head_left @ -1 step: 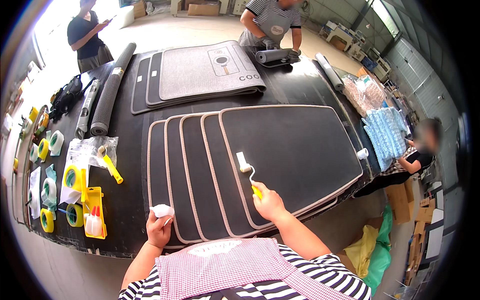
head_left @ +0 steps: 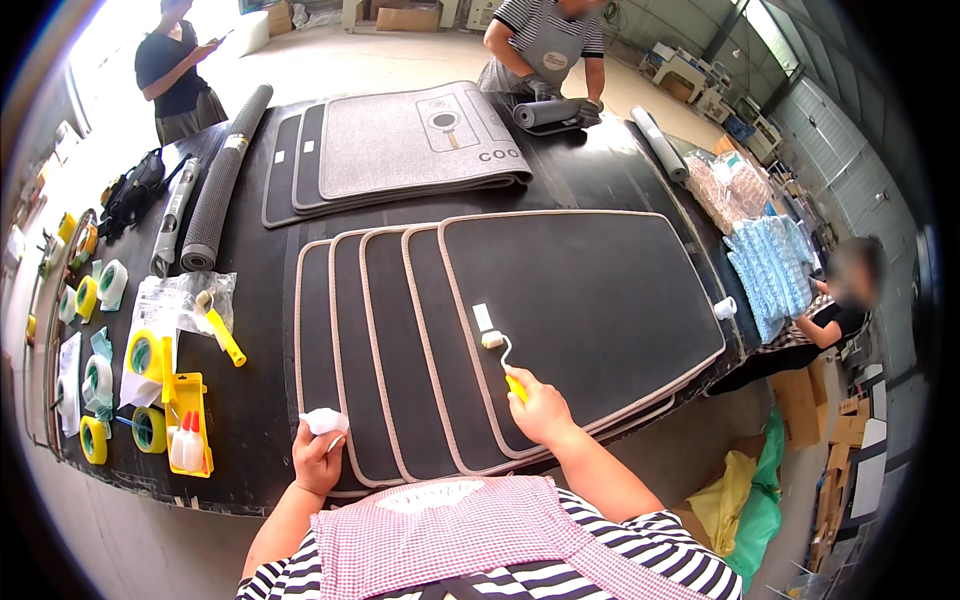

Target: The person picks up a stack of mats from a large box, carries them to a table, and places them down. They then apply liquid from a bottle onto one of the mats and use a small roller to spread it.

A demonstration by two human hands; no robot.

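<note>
Overlapping dark mats [head_left: 590, 310] with pale bound edges lie fanned out in front of me. On the top mat, near its left edge, is a small white rectangular patch [head_left: 482, 317]. My right hand [head_left: 543, 410] grips the yellow handle of a small paint roller [head_left: 492, 340]. Its pale roller head sits just below the patch, at or close to the mat's surface. My left hand [head_left: 316, 460] is closed around a small white rounded bottle-like thing [head_left: 324, 421] over the lower left corner of the stack. Fingers partly cover it, so its exact kind is unclear.
At left are tape rolls [head_left: 145, 355], a second roller [head_left: 226, 338] and a yellow tray [head_left: 205, 430] with white red-tipped bottles. Folded grey mats [head_left: 400, 150] lie beyond. A co-worker across the table handles a rolled mat [head_left: 545, 112]; another person sits at right by blue bundled material [head_left: 768, 270].
The roller head has shifted slightly toward me, off the white patch's lower end. My left hand stays in place.
</note>
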